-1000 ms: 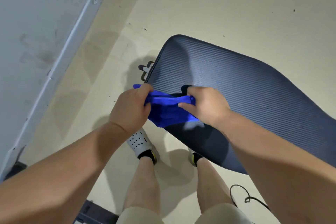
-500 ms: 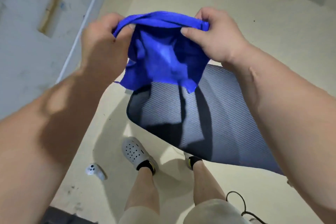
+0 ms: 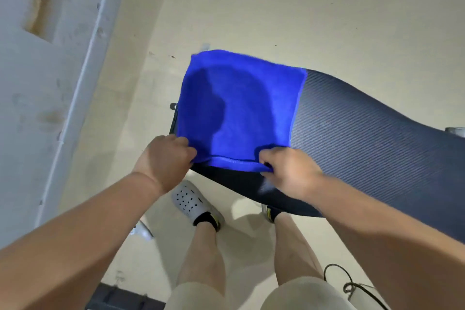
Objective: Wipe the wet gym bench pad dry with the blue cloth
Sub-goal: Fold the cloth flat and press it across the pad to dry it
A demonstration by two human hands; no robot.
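The blue cloth (image 3: 241, 108) lies spread flat over the left end of the dark ribbed bench pad (image 3: 364, 133), which runs off to the right. My left hand (image 3: 166, 158) pinches the cloth's near left corner at the pad's edge. My right hand (image 3: 286, 171) grips the near right corner, where the hem is folded over. The pad's left end is hidden under the cloth. A shadow of my head falls on the cloth.
A pale wall with a white pipe (image 3: 85, 78) runs along the left. My legs and a white clog (image 3: 188, 201) stand right below the pad. A black cable (image 3: 352, 284) lies on the beige floor at lower right. A dark object (image 3: 120, 297) sits at the bottom edge.
The cloth was bunched between my hands, then held up and opened in the air. Now it lies spread flat on the pad's left end, both hands still on its near corners.
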